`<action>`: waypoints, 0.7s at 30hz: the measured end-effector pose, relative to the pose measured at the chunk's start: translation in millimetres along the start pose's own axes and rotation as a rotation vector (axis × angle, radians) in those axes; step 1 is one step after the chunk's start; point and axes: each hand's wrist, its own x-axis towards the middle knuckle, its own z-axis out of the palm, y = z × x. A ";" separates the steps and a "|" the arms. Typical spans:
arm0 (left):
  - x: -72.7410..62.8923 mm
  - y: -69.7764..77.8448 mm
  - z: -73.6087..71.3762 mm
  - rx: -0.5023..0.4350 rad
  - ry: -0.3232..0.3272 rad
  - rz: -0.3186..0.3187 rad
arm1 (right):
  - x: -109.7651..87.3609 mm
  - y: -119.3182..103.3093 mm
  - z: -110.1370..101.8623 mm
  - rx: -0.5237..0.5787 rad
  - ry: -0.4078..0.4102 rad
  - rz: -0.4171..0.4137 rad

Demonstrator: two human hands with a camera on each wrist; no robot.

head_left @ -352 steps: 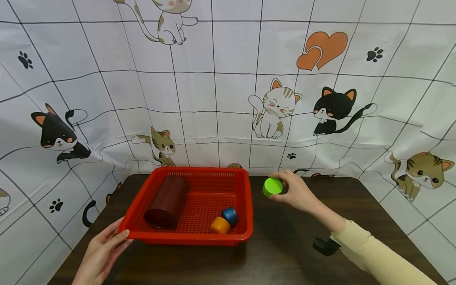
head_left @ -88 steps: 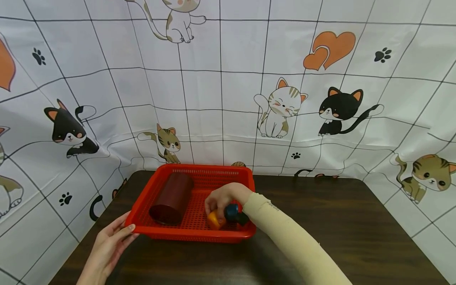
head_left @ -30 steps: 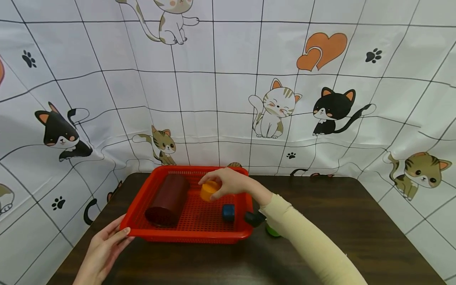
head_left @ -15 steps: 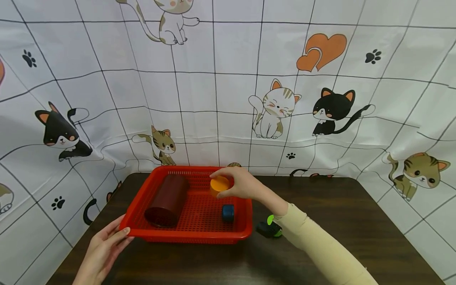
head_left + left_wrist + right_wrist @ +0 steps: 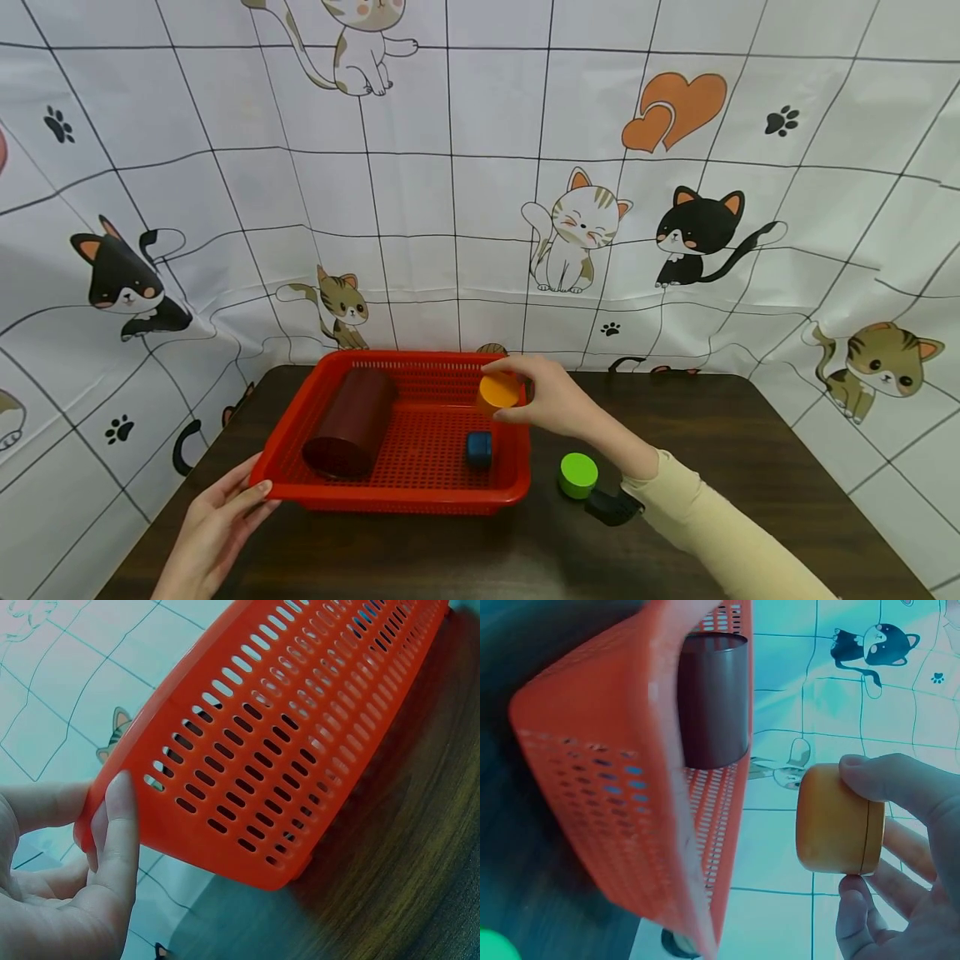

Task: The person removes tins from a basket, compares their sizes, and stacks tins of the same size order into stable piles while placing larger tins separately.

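Note:
My left hand (image 5: 213,529) pinches the front left corner of a red plastic basket (image 5: 390,498) between thumb and fingers; the left wrist view shows the thumb (image 5: 120,832) pressed on the rim. My right hand (image 5: 558,398) holds a small round orange jar (image 5: 497,392) above the basket's right rim. In the right wrist view a seam runs round that orange jar (image 5: 836,821), pinched between thumb and fingers. Inside the basket lie a large dark brown cylinder (image 5: 352,425) at the left and a small blue jar (image 5: 479,450) near the right wall.
A small green jar (image 5: 578,476) stands on the dark wooden table (image 5: 720,467), right of the basket. The black wrist camera (image 5: 613,507) hangs under the right forearm, close to it. A white cat-print sheet (image 5: 480,208) hangs behind the table.
The green jar, earlier in my right hand, now stands on the table. My right hand has taken the orange jar from beside the blue one, lifting it rightward. My left hand keeps its grip.

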 end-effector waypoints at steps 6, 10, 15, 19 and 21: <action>-0.9 0.9 0.2 0.007 0.007 -0.013 | -25.0 9.4 -5.9 -0.001 0.051 0.036; -1.2 0.6 1.0 0.008 0.006 -0.011 | -40.1 19.4 -7.6 -0.001 0.091 0.053; -0.5 0.6 0.7 -0.003 0.002 0.005 | -50.8 28.6 -11.0 -0.002 0.118 0.080; 0.2 0.2 0.5 -0.007 0.000 0.015 | -58.4 32.6 -12.7 -0.016 0.133 0.088; 0.5 -0.1 0.7 -0.008 0.000 0.014 | -62.5 34.4 -13.5 -0.029 0.138 0.091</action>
